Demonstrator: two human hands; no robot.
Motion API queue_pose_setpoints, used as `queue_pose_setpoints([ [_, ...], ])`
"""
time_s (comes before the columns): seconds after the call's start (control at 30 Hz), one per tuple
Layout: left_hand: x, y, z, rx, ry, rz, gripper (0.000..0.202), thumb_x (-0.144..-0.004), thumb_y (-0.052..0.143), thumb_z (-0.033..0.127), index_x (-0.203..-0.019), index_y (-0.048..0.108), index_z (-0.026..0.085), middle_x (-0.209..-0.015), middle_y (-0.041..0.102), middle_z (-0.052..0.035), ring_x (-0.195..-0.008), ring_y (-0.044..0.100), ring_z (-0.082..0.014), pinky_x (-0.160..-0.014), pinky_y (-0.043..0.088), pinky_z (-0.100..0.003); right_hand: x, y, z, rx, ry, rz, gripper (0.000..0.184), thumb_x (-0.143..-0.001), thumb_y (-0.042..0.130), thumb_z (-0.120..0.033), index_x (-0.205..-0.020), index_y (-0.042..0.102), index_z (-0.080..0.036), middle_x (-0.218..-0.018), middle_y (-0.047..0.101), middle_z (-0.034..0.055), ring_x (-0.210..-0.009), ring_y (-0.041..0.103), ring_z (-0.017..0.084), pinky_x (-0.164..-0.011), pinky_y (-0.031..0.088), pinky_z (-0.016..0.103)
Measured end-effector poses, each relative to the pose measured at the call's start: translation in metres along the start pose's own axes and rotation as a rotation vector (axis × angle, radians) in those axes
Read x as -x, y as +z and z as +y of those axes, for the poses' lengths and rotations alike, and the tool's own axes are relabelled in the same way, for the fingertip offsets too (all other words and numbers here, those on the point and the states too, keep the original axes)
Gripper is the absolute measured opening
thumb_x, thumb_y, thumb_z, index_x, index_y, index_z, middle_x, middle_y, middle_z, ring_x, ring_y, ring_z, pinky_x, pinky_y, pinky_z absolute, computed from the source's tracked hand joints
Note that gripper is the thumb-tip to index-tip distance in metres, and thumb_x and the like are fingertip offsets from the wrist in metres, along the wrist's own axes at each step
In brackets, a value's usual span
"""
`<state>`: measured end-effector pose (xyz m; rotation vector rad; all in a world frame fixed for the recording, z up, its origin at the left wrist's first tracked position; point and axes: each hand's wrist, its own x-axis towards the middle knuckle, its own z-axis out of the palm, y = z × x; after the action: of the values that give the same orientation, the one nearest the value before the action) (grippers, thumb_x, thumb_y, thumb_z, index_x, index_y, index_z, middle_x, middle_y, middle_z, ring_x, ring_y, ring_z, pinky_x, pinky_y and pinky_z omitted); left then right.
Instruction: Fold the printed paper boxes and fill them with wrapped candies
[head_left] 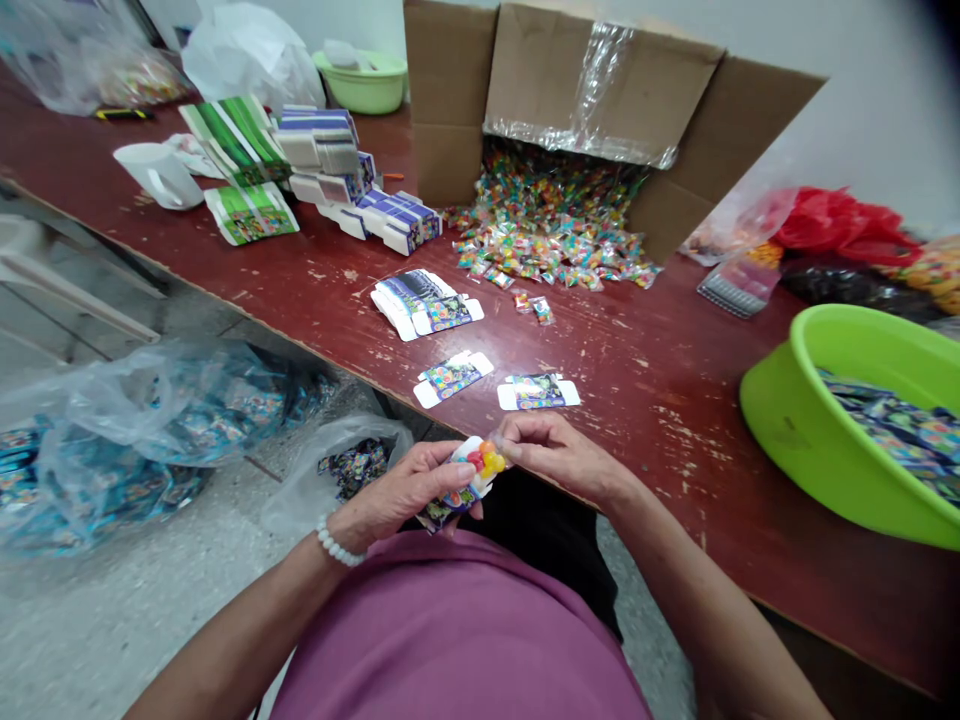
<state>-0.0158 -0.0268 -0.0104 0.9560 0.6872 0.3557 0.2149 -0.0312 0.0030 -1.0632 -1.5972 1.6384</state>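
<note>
My left hand (401, 490) and my right hand (559, 455) meet above the table's near edge. Both grip a small printed paper carton (461, 497), and a clear packet of colourful candies (487, 460) pokes from its open end. Just beyond my right hand lie two flat printed carton blanks (454, 380) (538, 393). Farther up, a small stack of blanks (424, 305) rests on the dark red wooden table (660, 420). A heap of wrapped candies (551, 230) spills from a cardboard carton (592, 95).
A green basin (847, 430) full of printed packets sits at the right. Stacks of flat blanks (322, 160) and a white mug (150, 175) stand at the far left. Plastic bags of packets (127, 450) lie on the floor left of the table.
</note>
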Motion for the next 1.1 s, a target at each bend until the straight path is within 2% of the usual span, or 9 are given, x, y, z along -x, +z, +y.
queue_pose_setpoints([
  [0.17, 0.000, 0.001, 0.001, -0.014, 0.009, 0.004, 0.034, -0.088, 0.062, 0.043, -0.106, 0.065, 0.015, -0.074, 0.072, -0.0056, -0.051, 0.059, -0.0107, -0.047, 0.044, -0.020, 0.000, 0.001, 0.001, 0.018, 0.002, 0.000, 0.044, -0.088, 0.062, -0.058, -0.072, 0.058, -0.018, -0.073, 0.052, -0.0003, -0.068, 0.043, 0.013, -0.064, 0.036, 0.027],
  [0.57, 0.000, 0.004, 0.001, -0.051, 0.008, 0.072, 0.033, -0.082, 0.068, 0.045, -0.097, 0.066, 0.016, -0.070, 0.067, -0.0018, -0.051, 0.057, -0.0100, -0.047, 0.044, -0.019, 0.000, 0.001, 0.011, -0.014, 0.004, 0.009, 0.042, -0.088, 0.062, -0.057, -0.073, 0.058, -0.018, -0.073, 0.052, -0.0011, -0.069, 0.044, 0.013, -0.066, 0.037, 0.026],
  [0.8, -0.001, 0.004, 0.001, -0.066, 0.006, 0.117, 0.039, -0.084, 0.066, 0.049, -0.103, 0.067, 0.015, -0.068, 0.066, -0.0021, -0.049, 0.055, -0.0097, -0.045, 0.043, -0.019, 0.000, 0.000, 0.011, -0.004, 0.023, 0.038, 0.043, -0.087, 0.062, -0.059, -0.076, 0.059, -0.018, -0.074, 0.054, -0.0001, -0.069, 0.046, 0.013, -0.064, 0.037, 0.026],
  [0.9, -0.002, 0.004, 0.000, -0.076, 0.015, 0.153, 0.042, -0.084, 0.065, 0.051, -0.108, 0.067, 0.016, -0.069, 0.065, -0.0018, -0.050, 0.054, -0.0093, -0.045, 0.043, -0.019, -0.001, 0.004, 0.013, 0.022, 0.046, 0.079, 0.043, -0.082, 0.068, -0.060, -0.078, 0.056, -0.018, -0.073, 0.053, -0.0012, -0.067, 0.045, 0.012, -0.062, 0.036, 0.025],
  [1.0, -0.003, 0.005, 0.000, -0.107, 0.018, 0.184, 0.044, -0.083, 0.067, 0.053, -0.109, 0.067, 0.017, -0.072, 0.064, -0.0016, -0.057, 0.056, -0.0109, -0.047, 0.045, -0.019, -0.004, 0.011, 0.019, 0.066, 0.065, 0.173, 0.045, -0.076, 0.074, -0.059, -0.078, 0.054, -0.019, -0.072, 0.053, -0.0019, -0.063, 0.043, 0.011, -0.059, 0.036, 0.024],
  [1.1, -0.004, 0.006, 0.000, -0.161, 0.008, 0.199, 0.045, -0.082, 0.067, 0.053, -0.108, 0.068, 0.017, -0.074, 0.063, -0.0020, -0.063, 0.058, -0.0123, -0.047, 0.044, -0.017, -0.006, 0.017, 0.022, 0.100, 0.065, 0.237, 0.041, -0.078, 0.073, -0.056, -0.080, 0.057, -0.018, -0.071, 0.056, -0.0013, -0.061, 0.045, 0.011, -0.057, 0.037, 0.025],
])
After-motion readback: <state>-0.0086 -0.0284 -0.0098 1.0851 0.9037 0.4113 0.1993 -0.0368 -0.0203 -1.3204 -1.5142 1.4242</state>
